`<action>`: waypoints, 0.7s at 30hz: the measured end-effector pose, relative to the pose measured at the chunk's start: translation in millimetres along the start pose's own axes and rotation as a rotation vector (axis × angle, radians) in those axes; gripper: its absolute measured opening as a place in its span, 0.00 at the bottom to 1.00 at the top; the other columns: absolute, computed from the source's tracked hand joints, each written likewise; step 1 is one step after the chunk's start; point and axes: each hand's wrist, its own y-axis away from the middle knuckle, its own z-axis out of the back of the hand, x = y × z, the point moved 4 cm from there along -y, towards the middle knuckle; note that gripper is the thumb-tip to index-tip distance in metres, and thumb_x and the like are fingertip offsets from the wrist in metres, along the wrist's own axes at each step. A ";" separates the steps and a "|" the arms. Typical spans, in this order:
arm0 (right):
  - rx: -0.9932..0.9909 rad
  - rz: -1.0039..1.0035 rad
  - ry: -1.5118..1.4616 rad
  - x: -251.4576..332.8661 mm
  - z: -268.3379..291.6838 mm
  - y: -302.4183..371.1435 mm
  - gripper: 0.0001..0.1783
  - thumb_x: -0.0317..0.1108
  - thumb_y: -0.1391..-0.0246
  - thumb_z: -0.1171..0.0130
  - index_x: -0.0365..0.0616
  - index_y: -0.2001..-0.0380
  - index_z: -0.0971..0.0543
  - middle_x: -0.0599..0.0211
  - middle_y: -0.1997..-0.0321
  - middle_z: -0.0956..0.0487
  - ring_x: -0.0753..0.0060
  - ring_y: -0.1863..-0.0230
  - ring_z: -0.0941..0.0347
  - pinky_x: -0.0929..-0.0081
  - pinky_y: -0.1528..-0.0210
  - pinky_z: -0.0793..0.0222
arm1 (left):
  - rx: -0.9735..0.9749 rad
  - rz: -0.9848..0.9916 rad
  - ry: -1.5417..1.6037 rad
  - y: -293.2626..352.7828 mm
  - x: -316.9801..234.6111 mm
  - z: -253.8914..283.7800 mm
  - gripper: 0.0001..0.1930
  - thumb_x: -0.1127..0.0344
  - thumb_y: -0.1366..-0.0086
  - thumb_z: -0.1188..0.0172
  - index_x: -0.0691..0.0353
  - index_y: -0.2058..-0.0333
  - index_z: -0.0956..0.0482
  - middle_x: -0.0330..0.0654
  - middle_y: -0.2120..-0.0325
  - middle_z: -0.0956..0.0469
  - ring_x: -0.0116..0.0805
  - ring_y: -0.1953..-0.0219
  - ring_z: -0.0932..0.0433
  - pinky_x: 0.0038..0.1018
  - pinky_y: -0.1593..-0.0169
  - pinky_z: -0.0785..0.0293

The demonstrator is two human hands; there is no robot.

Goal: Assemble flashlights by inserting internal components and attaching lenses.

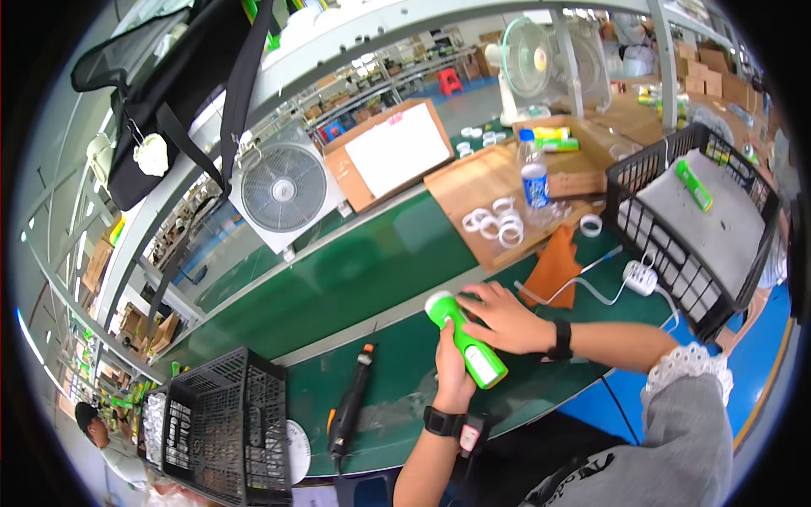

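Observation:
A bright green flashlight point(478, 358) with a white head lies slanted above the green worktop, its head toward the far left. My left hand point(452, 372) is closed around its body from the left side. My right hand point(509, 319) lies against the flashlight near its head, fingers stretched and spread; whether the fingertips press on it is hard to see. Left of my hands, a black and orange electric screwdriver point(350, 407) rests on the worktop. An orange-brown cloth point(553, 269) lies beyond my right hand.
A black crate point(221, 427) stands at the near left. Another black crate point(693, 221), holding a green flashlight, is at the right. White rings point(498, 224) and a water bottle point(534, 173) sit on cardboard point(456, 198) at the back. A white cable with a power strip point(639, 277) crosses the right side.

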 end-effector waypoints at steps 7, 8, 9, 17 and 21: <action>0.241 0.199 0.070 -24.9 11.1 49.4 0.17 0.41 0.54 0.42 0.44 0.62 0.25 0.59 0.57 0.32 0.57 0.58 0.31 0.63 0.56 0.31 | 0.057 0.036 -0.299 -93.8 54.0 14.2 0.18 0.52 0.34 0.56 0.61 0.57 0.32 0.43 0.66 0.25 0.35 0.66 0.24 0.33 0.60 0.26; 0.254 0.167 0.056 -28.0 11.9 47.5 0.18 0.42 0.55 0.41 0.44 0.62 0.25 0.59 0.57 0.32 0.57 0.57 0.31 0.64 0.58 0.30 | 0.045 -0.016 -0.339 -95.8 52.6 11.5 0.17 0.52 0.34 0.55 0.61 0.57 0.32 0.43 0.67 0.25 0.34 0.67 0.24 0.32 0.61 0.26; 0.240 0.157 0.030 -30.1 12.8 47.7 0.19 0.43 0.56 0.40 0.44 0.62 0.25 0.59 0.57 0.33 0.57 0.57 0.31 0.64 0.58 0.29 | -0.007 -0.029 -0.315 -97.4 54.2 12.5 0.17 0.53 0.34 0.54 0.61 0.57 0.33 0.43 0.67 0.25 0.33 0.67 0.25 0.31 0.62 0.26; 0.295 0.115 -0.096 -37.3 14.7 44.0 0.29 0.42 0.69 0.30 0.38 0.65 0.31 0.55 0.57 0.34 0.53 0.52 0.37 0.63 0.56 0.34 | 0.029 -0.016 -0.295 -79.0 56.5 -1.9 0.17 0.53 0.35 0.51 0.61 0.59 0.34 0.39 0.68 0.28 0.28 0.67 0.26 0.27 0.63 0.29; 0.468 0.186 -0.281 -31.3 4.3 41.7 0.19 0.36 0.63 0.35 0.43 0.72 0.33 0.60 0.66 0.32 0.57 0.61 0.33 0.64 0.63 0.35 | 0.013 -0.058 -0.238 -69.1 48.5 -2.6 0.17 0.51 0.34 0.53 0.58 0.57 0.36 0.41 0.68 0.28 0.31 0.70 0.26 0.31 0.66 0.27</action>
